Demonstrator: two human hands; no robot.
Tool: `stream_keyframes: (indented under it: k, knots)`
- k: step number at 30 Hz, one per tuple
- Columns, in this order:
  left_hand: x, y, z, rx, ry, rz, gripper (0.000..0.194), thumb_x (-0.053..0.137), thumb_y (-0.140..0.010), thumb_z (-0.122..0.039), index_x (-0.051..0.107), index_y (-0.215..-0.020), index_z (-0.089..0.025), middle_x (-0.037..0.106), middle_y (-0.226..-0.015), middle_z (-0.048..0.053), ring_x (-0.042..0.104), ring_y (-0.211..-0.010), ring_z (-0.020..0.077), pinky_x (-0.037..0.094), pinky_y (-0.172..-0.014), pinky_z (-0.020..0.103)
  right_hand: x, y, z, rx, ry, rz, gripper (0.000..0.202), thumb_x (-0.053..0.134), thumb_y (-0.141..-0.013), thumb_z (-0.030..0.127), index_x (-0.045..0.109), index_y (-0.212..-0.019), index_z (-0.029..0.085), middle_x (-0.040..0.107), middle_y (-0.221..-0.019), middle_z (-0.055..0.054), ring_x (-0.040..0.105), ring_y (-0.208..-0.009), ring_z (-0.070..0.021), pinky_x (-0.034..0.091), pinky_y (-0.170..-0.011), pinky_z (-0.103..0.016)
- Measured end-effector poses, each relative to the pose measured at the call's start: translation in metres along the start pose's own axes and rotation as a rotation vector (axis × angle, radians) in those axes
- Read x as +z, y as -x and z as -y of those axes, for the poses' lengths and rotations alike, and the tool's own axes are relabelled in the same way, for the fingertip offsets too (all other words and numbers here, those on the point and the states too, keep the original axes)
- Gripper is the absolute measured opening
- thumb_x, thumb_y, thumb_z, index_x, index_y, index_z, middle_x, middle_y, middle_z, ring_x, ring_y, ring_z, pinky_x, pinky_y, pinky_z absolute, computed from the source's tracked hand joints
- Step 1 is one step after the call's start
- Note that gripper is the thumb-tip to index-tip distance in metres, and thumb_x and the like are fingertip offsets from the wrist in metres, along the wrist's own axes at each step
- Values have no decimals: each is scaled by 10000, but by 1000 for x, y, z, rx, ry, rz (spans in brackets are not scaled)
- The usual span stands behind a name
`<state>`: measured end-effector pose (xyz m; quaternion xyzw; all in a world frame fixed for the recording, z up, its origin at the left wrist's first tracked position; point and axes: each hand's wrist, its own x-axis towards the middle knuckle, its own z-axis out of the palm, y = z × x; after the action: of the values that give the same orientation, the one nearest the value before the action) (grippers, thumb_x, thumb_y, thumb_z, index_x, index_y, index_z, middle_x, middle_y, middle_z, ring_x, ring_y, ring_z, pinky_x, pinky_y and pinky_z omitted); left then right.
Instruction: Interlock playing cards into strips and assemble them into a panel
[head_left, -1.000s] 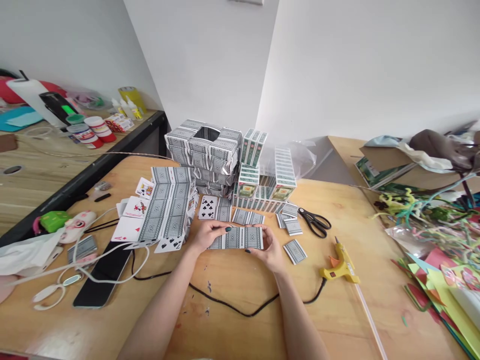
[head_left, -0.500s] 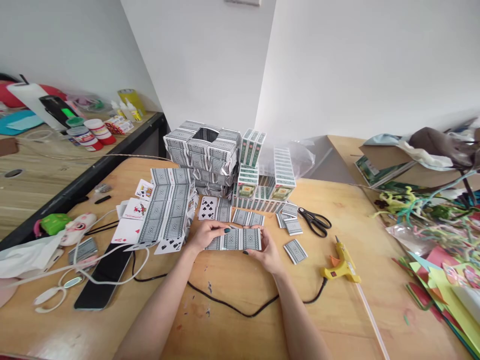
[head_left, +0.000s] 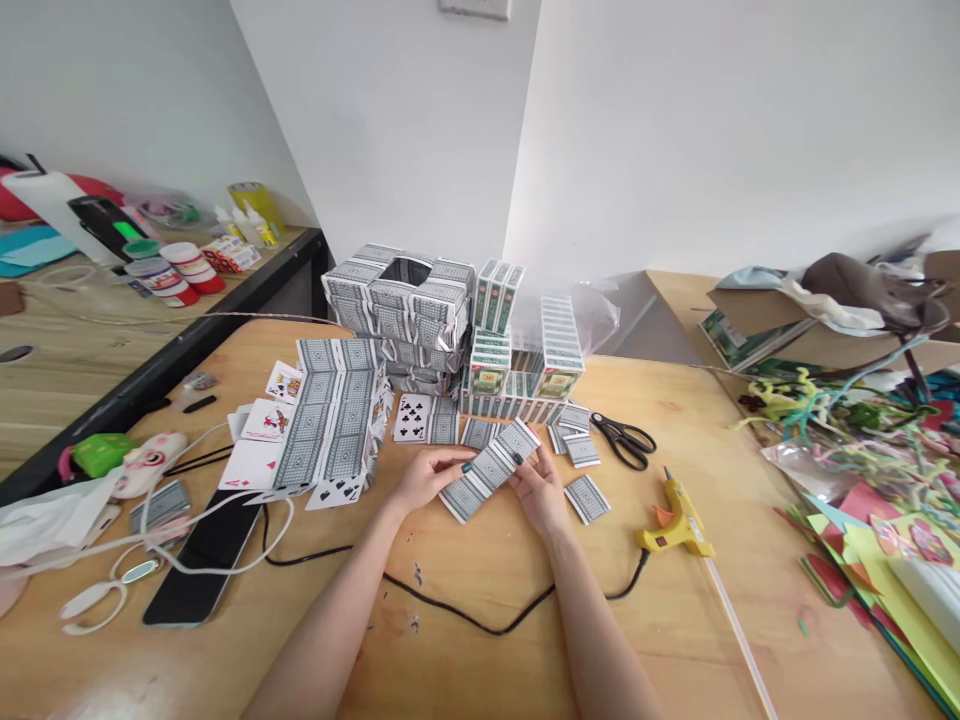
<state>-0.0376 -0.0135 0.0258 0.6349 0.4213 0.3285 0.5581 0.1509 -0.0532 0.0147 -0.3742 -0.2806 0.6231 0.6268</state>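
A strip of joined playing cards, grey patterned backs up, is held tilted above the table, its right end higher. My left hand pinches its left part, thumb on top. At the other end my right hand grips the edge, with the thumb on the card backs and the fingers partly hidden beneath. Just behind the strip lie a seven of clubs with a face-down card beside it. To the left stands a folded panel of joined cards.
Boxes made of cards are stacked at the back, next to stacked card packs. Black scissors, loose cards and a yellow glue gun lie right. A black cable crosses in front; a phone lies left.
The strip has turned from level to slanting, right end up and left end down towards me. Both hands have shifted slightly right with it, keeping their hold.
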Motion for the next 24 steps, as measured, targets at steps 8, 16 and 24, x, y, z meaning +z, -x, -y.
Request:
stream_keyframes:
  k: [8, 16, 24]
  knots:
    - [11, -6, -9, -116, 100, 88, 197, 589, -694, -318, 582, -701, -122, 556, -498, -14, 467, -409, 71, 324, -373, 170, 1, -1, -9, 20, 395, 17, 273, 636, -696, 379, 635, -887, 184, 677, -799, -35, 613, -772, -217, 486, -709, -353]
    - [8, -13, 11, -116, 392, -289, 191, 588, -666, -297, 490, -597, -149, 540, -476, -41, 477, -392, 84, 381, -408, 206, -7, 1, 5, 189, 264, 199, 426, 651, -690, 336, 541, -1089, 237, 616, -978, -36, 631, -719, -194, 541, -618, -367]
    - [10, -16, -3, 20, 618, -314, 423, 487, -735, -380, 463, -1109, -182, 629, -1029, 68, 601, -915, 204, 452, -779, 335, 1, 7, 2, 325, 138, 338, 448, 651, -705, 282, 486, -1114, 204, 598, -980, -72, 656, -728, -225, 557, -563, -363]
